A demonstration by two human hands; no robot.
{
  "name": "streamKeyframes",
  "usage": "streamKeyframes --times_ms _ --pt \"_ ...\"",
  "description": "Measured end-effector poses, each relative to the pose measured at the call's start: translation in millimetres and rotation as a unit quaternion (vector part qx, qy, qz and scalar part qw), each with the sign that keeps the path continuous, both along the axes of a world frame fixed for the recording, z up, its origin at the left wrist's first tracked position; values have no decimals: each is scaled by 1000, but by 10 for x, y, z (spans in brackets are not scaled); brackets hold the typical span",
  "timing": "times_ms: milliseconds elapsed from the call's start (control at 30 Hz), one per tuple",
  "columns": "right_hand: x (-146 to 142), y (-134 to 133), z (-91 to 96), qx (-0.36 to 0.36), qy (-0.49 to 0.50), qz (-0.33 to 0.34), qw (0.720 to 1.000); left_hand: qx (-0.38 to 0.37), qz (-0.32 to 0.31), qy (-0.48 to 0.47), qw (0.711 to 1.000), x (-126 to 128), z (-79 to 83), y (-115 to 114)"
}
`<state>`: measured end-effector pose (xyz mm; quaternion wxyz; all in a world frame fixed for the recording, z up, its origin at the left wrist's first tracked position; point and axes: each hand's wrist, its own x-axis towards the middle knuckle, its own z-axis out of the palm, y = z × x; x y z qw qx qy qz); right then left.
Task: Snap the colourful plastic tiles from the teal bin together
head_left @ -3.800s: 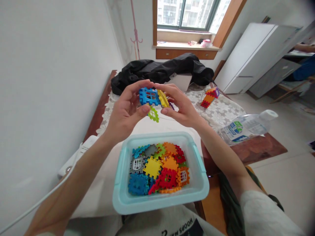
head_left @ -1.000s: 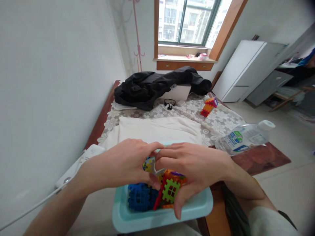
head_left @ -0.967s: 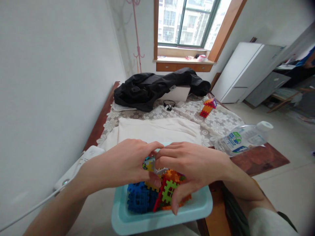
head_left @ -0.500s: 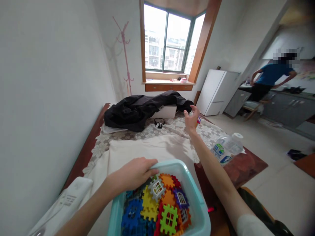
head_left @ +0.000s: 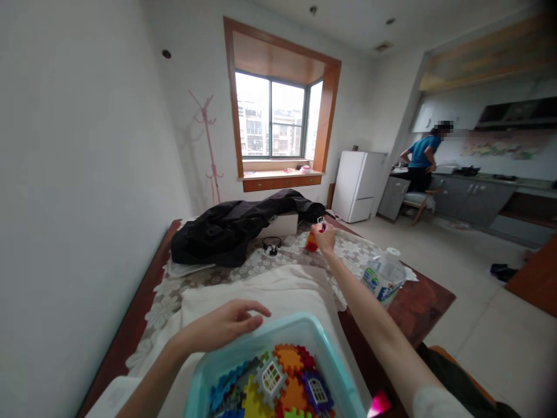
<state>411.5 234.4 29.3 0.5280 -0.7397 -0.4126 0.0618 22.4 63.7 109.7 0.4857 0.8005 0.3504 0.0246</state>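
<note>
My left hand (head_left: 228, 322) is at the far left rim of a light blue plastic basin (head_left: 324, 342), fingers stretched out and not wrapped around it; whether it touches the rim is hard to tell. Interlocking toy blocks (head_left: 289, 380) in yellow, orange, blue, grey and purple fill the basin. Farther off, my right hand (head_left: 326, 237) is closed around an orange and red block toy (head_left: 311, 242) standing on the patterned tablecloth. A white and purple part shows at its top, and my fingers hide much of the rest.
A clear plastic bottle (head_left: 385, 276) stands right of my right forearm. Black headphones (head_left: 272, 246) lie near a black garment (head_left: 226, 232) draped over a white box (head_left: 282, 225). White cloth (head_left: 256, 290) lies beyond the basin. A person (head_left: 422, 154) stands in the kitchen area.
My right hand has gone from spread fingers above the table to a grip on the orange and red toy. My left hand has let go of the basin's rim. The view has tilted up.
</note>
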Motion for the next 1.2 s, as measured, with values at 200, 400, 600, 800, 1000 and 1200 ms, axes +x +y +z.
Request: streamKeyframes --times_ms 200,400,600,800,1000,1200 --pt "-285 16 -76 40 -55 64 996 -45 242 -156 957 -23 -655 506" --pt "-335 23 -300 84 -84 48 992 -1 376 -211 902 -58 -1159 716" --pt "-445 26 -321 175 -85 60 979 29 376 -198 905 -85 -1228 759" --pt "-602 -29 -139 205 -22 194 959 64 354 -158 920 -63 -1352 742" --pt "-1366 -380 -3 169 103 464 863 164 323 -187 913 -96 -1328 671" --pt "-1870 -796 -173 187 148 475 847 175 211 -238 932 -85 -1289 479"
